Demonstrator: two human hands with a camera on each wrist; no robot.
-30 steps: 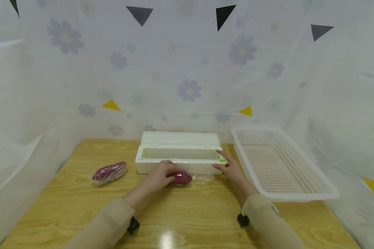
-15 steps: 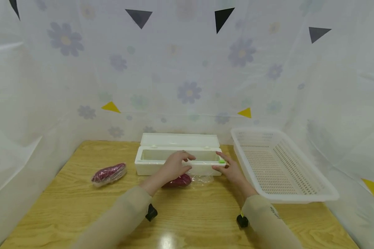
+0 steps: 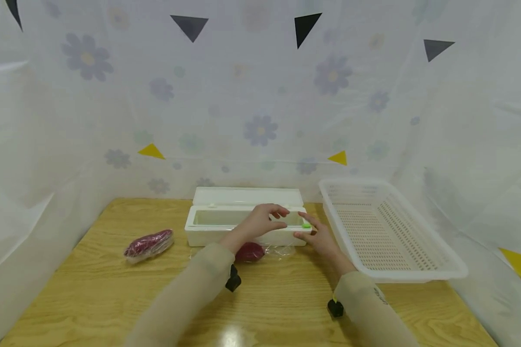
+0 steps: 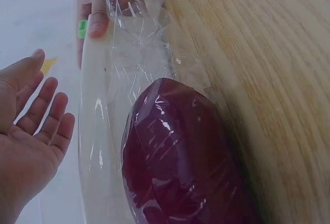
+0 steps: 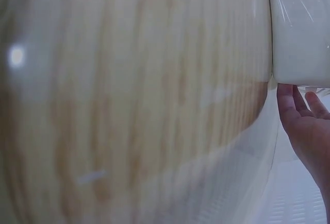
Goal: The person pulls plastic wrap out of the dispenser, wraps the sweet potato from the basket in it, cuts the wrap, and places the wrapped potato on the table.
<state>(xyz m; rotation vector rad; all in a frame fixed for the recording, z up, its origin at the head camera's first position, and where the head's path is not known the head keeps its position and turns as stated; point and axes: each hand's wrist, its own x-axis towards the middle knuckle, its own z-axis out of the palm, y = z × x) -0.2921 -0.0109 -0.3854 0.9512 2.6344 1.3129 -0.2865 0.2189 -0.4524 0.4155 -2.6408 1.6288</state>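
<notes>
A long white cling film dispenser [image 3: 208,237] lies across the table with its lid [image 3: 247,196] raised. My right hand [image 3: 323,238] grips its right end, beside the green slider [image 3: 306,225], with the thumb on the front wall. My left hand [image 3: 260,222] hovers over the dispenser's front, fingers spread and holding nothing; the left wrist view shows its palm. Under my left wrist lies a smooth purple-red vegetable [image 4: 175,152], sweet-potato-like, against the dispenser's front. Clear film [image 4: 139,44] stretches from it up to the dispenser. My left forearm partly hides it in the head view.
A second purple-red vegetable [image 3: 149,245], wrapped in film, lies at the left of the wooden table [image 3: 269,308]. A white plastic basket [image 3: 417,276] stands at the right, close to my right forearm. Patterned sheeting [image 3: 260,86] closes off the back and sides.
My left hand has let go of the nearer vegetable and moved up and right, over the dispenser towards the slider. My right hand keeps its grip on the dispenser's end.
</notes>
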